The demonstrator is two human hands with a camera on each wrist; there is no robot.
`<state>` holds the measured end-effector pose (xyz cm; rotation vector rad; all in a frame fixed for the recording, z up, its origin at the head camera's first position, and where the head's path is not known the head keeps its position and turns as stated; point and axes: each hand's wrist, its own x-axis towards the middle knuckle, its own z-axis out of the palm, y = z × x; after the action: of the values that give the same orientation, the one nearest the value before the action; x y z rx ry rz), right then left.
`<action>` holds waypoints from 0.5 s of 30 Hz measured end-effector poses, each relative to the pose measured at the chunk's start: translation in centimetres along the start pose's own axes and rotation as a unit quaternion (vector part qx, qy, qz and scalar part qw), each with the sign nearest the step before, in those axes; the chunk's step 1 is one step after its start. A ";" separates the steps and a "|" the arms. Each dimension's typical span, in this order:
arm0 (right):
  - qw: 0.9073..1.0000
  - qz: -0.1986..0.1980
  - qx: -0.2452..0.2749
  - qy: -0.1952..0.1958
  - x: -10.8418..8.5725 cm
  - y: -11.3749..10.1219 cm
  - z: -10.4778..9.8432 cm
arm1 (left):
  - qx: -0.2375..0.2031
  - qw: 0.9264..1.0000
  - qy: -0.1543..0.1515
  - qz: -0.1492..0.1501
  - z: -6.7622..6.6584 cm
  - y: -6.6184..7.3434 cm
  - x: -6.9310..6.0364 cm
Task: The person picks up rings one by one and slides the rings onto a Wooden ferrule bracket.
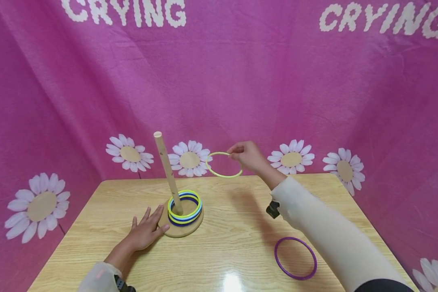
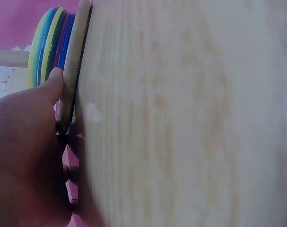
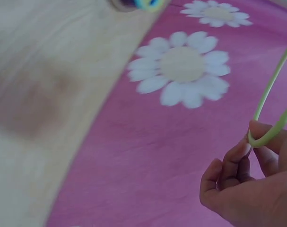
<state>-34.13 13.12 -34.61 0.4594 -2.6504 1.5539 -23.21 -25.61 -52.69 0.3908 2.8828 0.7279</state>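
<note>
Above the table, my right hand (image 1: 251,156) pinches a yellow-green ring (image 1: 224,176) between thumb and fingers; the right wrist view shows the same ring (image 3: 271,90) gripped at its edge. A round wooden base (image 1: 179,232) with an upright wooden peg (image 1: 167,170) stands on the left half of the table. Several stacked rings (image 1: 200,209) in yellow, light blue and dark blue lie around the peg's foot. My left hand (image 1: 144,233) rests at the left edge of the base, fingers spread, its thumb (image 2: 53,85) touching the base's rim near the stack in the left wrist view.
A purple ring (image 1: 315,259) lies flat on the wooden table (image 1: 226,239), near the right forearm. Pink cloth (image 1: 241,81) with daisies and white lettering hangs behind the table and along both sides.
</note>
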 end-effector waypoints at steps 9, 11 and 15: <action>0.999 -0.008 0.036 0.027 1.9 -7.3 1.1 | 0.001 1.000 -0.004 -0.006 -0.2 0.3 -0.1; 0.998 -0.016 0.045 0.036 2.2 -8.9 1.4 | 0.000 1.000 -0.004 -0.007 -0.1 0.3 0.0; 0.996 -0.021 0.061 0.060 2.4 -12.1 2.4 | 0.002 1.000 -0.006 -0.010 -0.4 0.7 -0.2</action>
<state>-32.86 4.97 -25.18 0.4108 -2.4521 1.6800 -22.93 -25.24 -51.95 0.3639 2.8724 0.7137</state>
